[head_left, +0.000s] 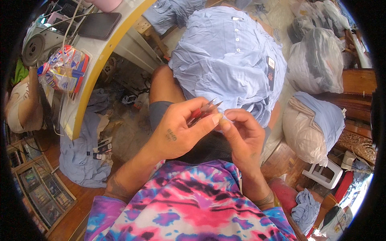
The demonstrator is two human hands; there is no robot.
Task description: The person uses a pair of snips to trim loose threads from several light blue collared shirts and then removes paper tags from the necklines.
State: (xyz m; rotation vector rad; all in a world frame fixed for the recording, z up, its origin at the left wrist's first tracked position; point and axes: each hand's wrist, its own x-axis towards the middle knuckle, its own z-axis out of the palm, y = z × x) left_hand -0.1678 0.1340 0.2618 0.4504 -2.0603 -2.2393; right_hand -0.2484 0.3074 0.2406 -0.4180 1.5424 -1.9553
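Note:
A light blue buttoned shirt (213,60) lies over my lap and knees, with small white buttons and a dark hanging tag (271,74) at its right side. My left hand (173,126) keeps red-handled thread snips (196,114) in its palm, their two pointed blades sticking out apart past the index finger. Its thumb and finger also press at a small bit of blue cloth. Opposite it, my right hand (246,134) pinches the same bit of the shirt between thumb and fingers. The fingertips nearly meet, so the exact spot they grip is mostly hidden.
To the left stands a white table with a yellow edge (91,74), carrying a dark flat tablet-like object (99,25) and a plastic-wrapped package (66,68). Blue garments (82,156) lie on the floor below. At right are filled plastic bags (317,60), a wrapped cloth bundle (307,124) and a white stool (325,173).

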